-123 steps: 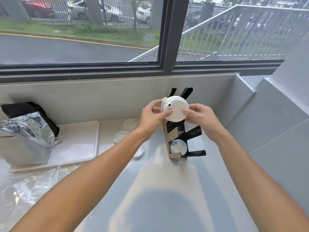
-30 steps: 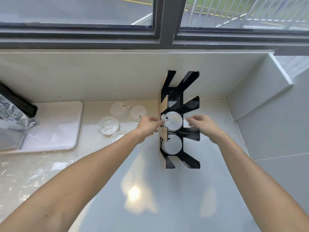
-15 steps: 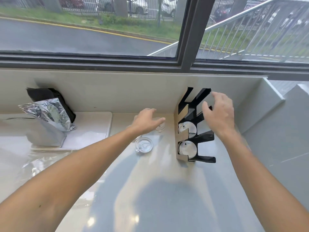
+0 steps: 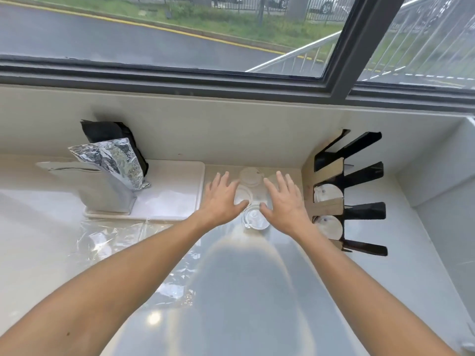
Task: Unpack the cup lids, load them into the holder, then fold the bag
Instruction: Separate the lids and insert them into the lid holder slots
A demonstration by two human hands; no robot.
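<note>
Several white cup lids lie loose on the counter near the back wall: one [image 4: 250,176] farthest back, one [image 4: 243,195] between my hands, one [image 4: 254,220] nearest me. My left hand [image 4: 222,197] and my right hand [image 4: 284,200] hover over them, palms down, fingers spread, holding nothing. The black lid holder [image 4: 359,191] stands at the right with two lids in its lower slots, one lid [image 4: 327,194] above the other lid [image 4: 330,226]. The clear plastic bag [image 4: 123,240] lies flat and crumpled on the counter at the left.
A white tray [image 4: 174,191] at the left carries a silver foil pouch [image 4: 113,173] with a black bag [image 4: 108,132] behind it. The back wall rises under a window. A side wall [image 4: 437,176] closes the corner right of the holder.
My right hand has left the holder and moved left over the loose lids. My left hand has spread out beside it. The holder keeps its two lids.
</note>
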